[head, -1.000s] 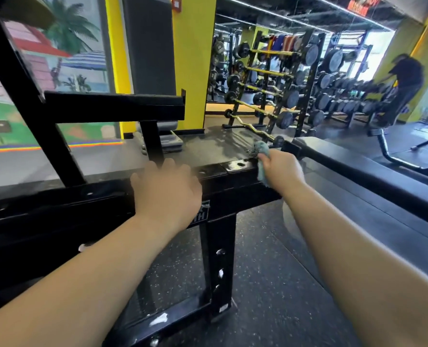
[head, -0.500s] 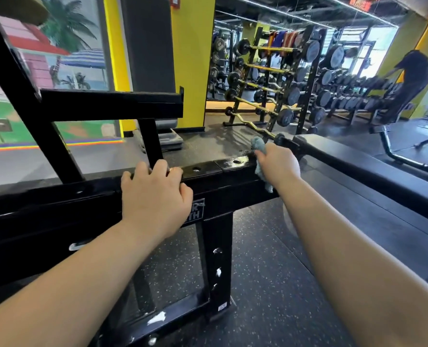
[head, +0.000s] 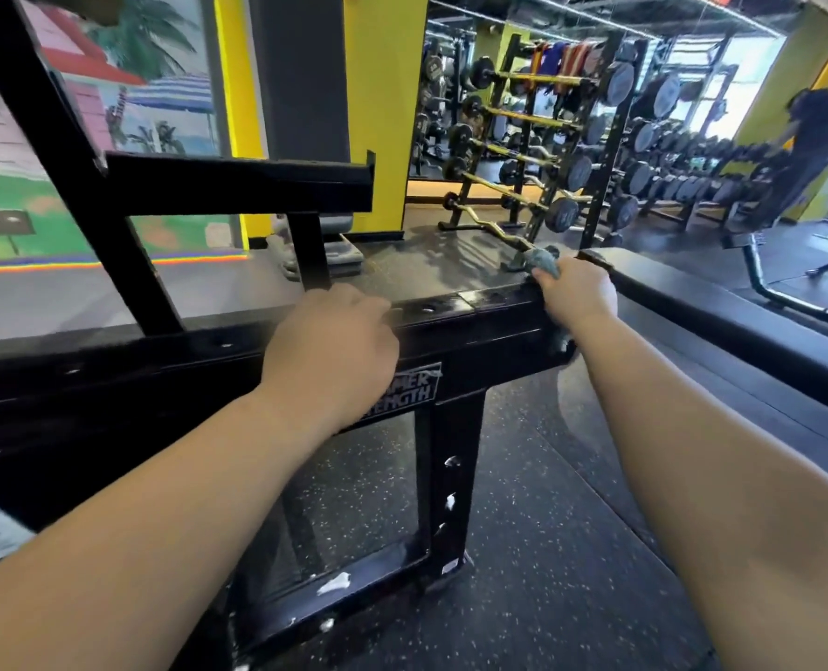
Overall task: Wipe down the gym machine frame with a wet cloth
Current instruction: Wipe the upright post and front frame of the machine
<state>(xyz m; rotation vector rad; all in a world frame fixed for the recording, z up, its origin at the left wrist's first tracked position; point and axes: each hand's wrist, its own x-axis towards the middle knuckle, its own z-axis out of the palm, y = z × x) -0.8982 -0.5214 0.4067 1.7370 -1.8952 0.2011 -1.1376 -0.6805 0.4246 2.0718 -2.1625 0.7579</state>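
A black gym machine frame (head: 480,326) runs across the view as a thick horizontal beam on an upright post. My right hand (head: 577,293) grips a crumpled blue-grey cloth (head: 543,262) and presses it against the beam's right end; part of the cloth hangs below the hand. My left hand (head: 334,346) rests on top of the beam near its middle, fingers curled over the far edge. The beam's top looks wet and glossy beside the cloth.
A black padded bench (head: 722,322) lies to the right of the frame. A barbell rack (head: 543,142) and a dumbbell rack (head: 683,176) stand behind. A person (head: 809,147) bends at the far right. A slanted frame post (head: 63,152) rises on the left.
My right hand with the cloth has slid a little to the right along the beam toward its end. My left hand has shifted slightly on the beam top.
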